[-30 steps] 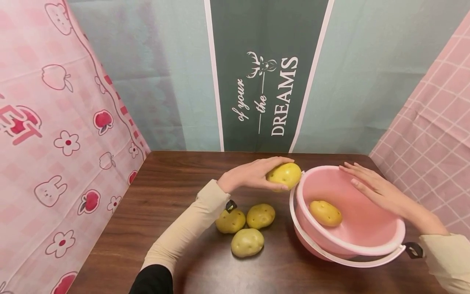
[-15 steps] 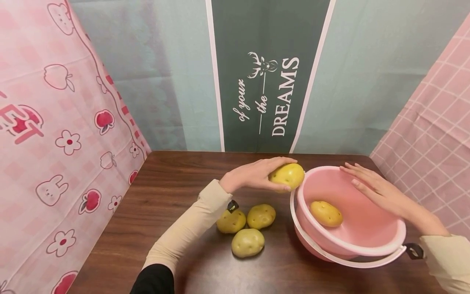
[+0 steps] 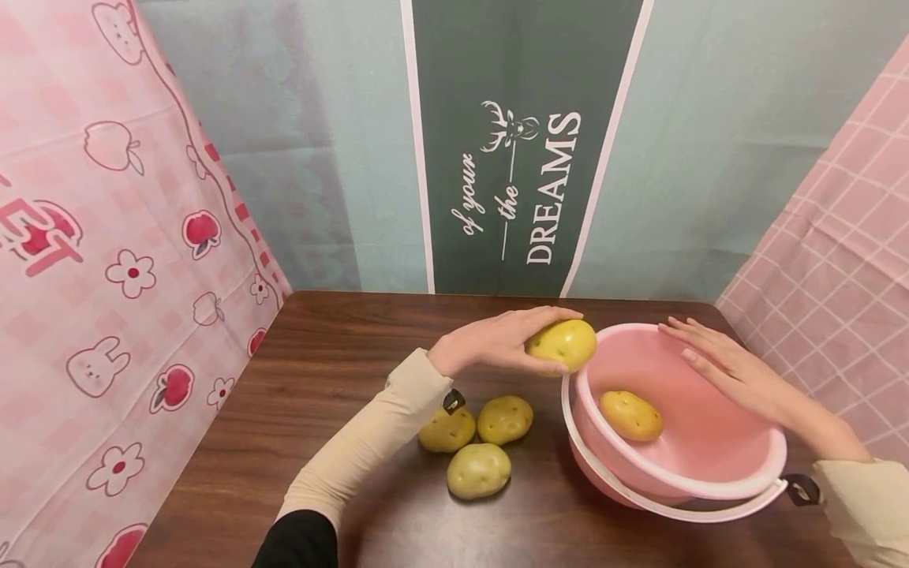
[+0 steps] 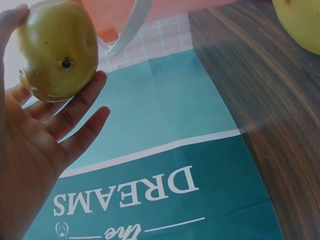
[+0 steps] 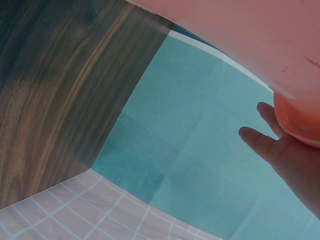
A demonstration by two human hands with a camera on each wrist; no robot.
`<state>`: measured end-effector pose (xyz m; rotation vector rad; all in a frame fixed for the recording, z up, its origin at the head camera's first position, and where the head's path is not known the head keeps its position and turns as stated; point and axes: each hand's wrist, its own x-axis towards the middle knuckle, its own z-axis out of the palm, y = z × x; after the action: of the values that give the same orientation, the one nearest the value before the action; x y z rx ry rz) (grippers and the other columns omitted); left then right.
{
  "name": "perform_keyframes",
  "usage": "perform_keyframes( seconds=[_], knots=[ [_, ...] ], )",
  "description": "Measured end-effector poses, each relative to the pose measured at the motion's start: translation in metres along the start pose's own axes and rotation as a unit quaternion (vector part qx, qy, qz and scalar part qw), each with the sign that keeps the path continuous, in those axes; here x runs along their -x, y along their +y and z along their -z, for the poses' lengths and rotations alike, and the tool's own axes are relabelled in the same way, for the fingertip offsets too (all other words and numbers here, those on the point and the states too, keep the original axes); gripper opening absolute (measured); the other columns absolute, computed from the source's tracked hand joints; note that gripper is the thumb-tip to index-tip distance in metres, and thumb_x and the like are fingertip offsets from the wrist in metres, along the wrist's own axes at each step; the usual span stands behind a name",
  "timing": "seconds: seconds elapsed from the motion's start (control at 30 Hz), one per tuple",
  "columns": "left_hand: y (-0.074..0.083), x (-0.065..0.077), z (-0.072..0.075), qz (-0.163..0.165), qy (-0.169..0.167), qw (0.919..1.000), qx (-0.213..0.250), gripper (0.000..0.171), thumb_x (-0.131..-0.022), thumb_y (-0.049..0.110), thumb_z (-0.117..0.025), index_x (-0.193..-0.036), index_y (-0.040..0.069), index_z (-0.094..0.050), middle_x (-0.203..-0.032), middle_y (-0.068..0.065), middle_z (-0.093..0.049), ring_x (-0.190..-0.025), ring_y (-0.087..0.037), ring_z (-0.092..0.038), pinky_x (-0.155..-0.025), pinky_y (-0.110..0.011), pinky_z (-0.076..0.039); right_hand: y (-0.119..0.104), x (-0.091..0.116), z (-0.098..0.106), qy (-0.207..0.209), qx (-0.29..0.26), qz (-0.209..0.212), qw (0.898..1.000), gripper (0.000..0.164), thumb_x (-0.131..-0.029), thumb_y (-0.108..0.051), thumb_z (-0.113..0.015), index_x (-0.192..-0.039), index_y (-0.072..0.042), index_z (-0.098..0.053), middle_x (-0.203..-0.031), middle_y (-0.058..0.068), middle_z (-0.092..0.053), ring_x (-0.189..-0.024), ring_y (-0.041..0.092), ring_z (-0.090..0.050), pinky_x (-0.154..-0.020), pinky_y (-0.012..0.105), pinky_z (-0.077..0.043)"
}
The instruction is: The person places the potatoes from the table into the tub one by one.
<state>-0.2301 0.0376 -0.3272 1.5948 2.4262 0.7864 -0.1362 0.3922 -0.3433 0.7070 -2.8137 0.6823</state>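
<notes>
My left hand point(image 3: 490, 343) grips a yellow potato point(image 3: 564, 345), thumb on the near side and fingers across the far side. This potato overlaps the left rim of a pink bucket point(image 3: 585, 410) in the head view. The left wrist view shows the held potato point(image 4: 60, 50) raised in the fingers. My right hand point(image 3: 742, 375) rests over the bucket's right rim, its thumb toward the inside and its fingers extended. In the right wrist view, fingertips point(image 5: 255, 137) reach out beside the bucket wall. Another potato point(image 3: 630, 416) lies inside the bucket.
Three potatoes sit grouped on the dark wooden table point(image 3: 341, 331): one by the left wrist point(image 3: 447, 430), one beside it point(image 3: 505, 419), and one nearer point(image 3: 479, 471). The bucket's white handle point(image 3: 682, 514) hangs down in front. Printed cloths point(image 3: 327, 197) enclose the table.
My left hand has shifted slightly right with its potato, bringing it over the bucket's left rim. My right hand and the other potatoes stay nearly where they were.
</notes>
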Motion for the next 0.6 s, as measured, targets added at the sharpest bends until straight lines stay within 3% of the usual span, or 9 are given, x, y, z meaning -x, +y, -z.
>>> perform_keyframes(
  seconds=[0.23, 0.47, 0.6],
  knots=[
    [0.006, 0.0, 0.0, -0.008, 0.006, 0.9999, 0.008, 0.076, -0.078, 0.065, -0.056, -0.142, 0.04, -0.024, -0.137, 0.022, -0.036, -0.116, 0.005, -0.039, -0.097, -0.018, -0.033, 0.0, -0.001, -0.001, 0.006, 0.003, 0.011, 1.0, 0.049, -0.093, -0.01, -0.052, -0.14, -0.018, -0.042, -0.147, 0.011, -0.034, -0.135, -0.009, -0.01, -0.102, 0.006, -0.006],
    [0.013, -0.003, 0.003, 0.0, 0.002, 0.9999, 0.013, 0.076, -0.078, 0.062, -0.059, -0.142, 0.043, -0.021, -0.136, 0.024, -0.035, -0.112, 0.004, -0.041, -0.093, -0.018, -0.036, 0.002, -0.002, -0.001, 0.008, 0.003, 0.011, 1.0, 0.05, -0.092, -0.009, -0.053, -0.14, -0.019, -0.042, -0.148, -0.013, -0.027, -0.135, -0.008, -0.01, -0.102, 0.006, -0.006],
    [0.016, -0.005, 0.002, 0.0, -0.006, 0.9997, 0.022, 0.076, -0.078, 0.062, -0.059, -0.141, 0.045, -0.02, -0.136, 0.024, -0.034, -0.11, 0.003, -0.042, -0.091, -0.018, -0.036, 0.002, -0.001, -0.001, 0.005, 0.0, 0.006, 1.0, 0.05, -0.092, -0.009, -0.053, -0.14, -0.019, -0.042, -0.149, -0.007, -0.029, -0.135, -0.009, -0.01, -0.102, 0.006, -0.005]
  ],
)
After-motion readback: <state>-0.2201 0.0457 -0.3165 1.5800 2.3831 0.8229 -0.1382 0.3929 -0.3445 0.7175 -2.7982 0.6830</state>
